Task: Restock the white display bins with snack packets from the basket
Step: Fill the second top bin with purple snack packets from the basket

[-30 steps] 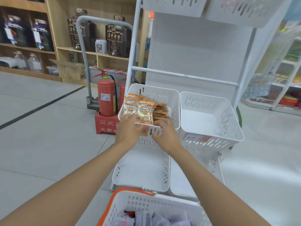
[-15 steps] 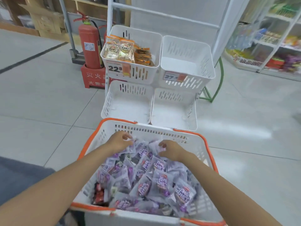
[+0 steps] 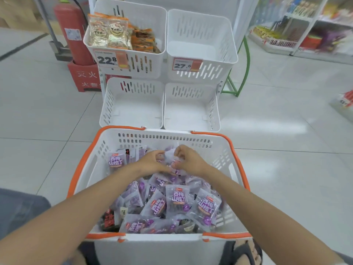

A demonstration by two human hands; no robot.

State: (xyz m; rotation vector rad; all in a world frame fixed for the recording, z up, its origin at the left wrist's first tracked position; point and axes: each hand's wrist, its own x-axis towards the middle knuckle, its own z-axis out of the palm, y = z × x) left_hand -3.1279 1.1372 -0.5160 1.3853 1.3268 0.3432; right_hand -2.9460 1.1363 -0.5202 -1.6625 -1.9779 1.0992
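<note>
Fingers [image 3: 157, 155] of left hand [image 3: 151, 163] and right hand [image 3: 192, 161] have closed together, pinching packets [image 3: 176, 197] in basket [image 3: 162, 139]; next bin load starting.

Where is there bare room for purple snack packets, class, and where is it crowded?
Free: the upper right white slotted plastic bin tagged 27.6; the lower left bin and lower right bin, bordering the orange-rimmed white basket. Crowded: the upper left bin, the basket's packet heap.
</note>
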